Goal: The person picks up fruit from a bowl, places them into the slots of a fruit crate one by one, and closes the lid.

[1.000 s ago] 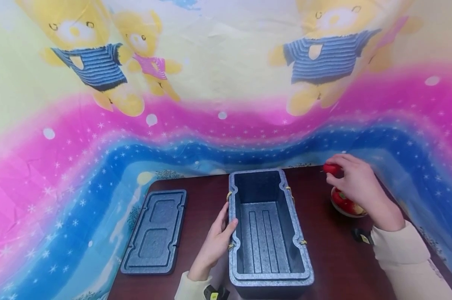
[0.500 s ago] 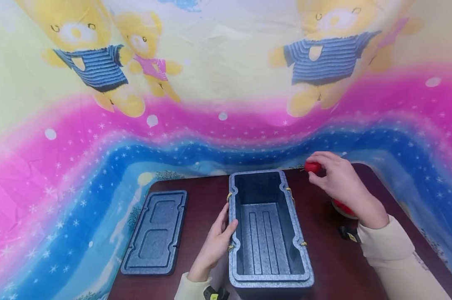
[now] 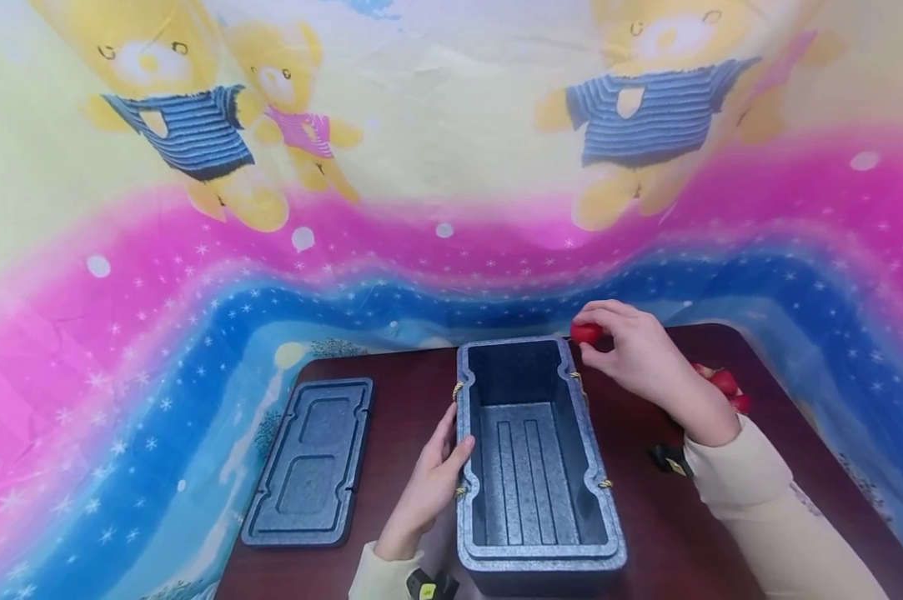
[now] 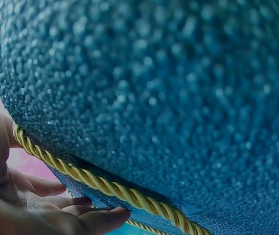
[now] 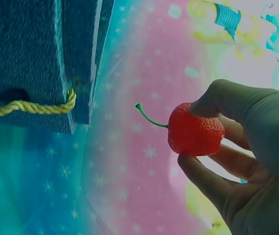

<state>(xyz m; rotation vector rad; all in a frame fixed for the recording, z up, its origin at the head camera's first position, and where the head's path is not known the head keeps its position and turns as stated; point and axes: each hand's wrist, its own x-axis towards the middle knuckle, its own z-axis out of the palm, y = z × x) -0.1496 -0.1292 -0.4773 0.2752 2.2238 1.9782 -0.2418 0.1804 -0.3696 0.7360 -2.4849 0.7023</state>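
Observation:
In the head view, a long dark grey foam box [image 3: 526,554] with yellow rope at its sides stands uncovered on the table. My left hand [image 3: 428,487] holds its left wall, the thumb at the rim and the fingers along the outside. Twisted yellow rope [image 4: 100,183] crosses the box's side above those fingers in the left wrist view. A glossy red cherry [image 5: 196,132] with a thin green stem is pinched between the thumb and fingers of my right hand [image 3: 642,354]. That hand is in the air by the box's far right corner, outside the rim.
A grey lid [image 3: 308,467] lies flat left of the box. More red fruit [image 3: 724,383] shows behind my right forearm, which hides its bowl. The dark red-brown table [image 3: 413,375] ends at a cloth backdrop [image 3: 451,233] printed with bears.
My right hand has carried the cherry leftward from above the fruit bowl to the box's far right corner. My left hand and the box have stayed in place.

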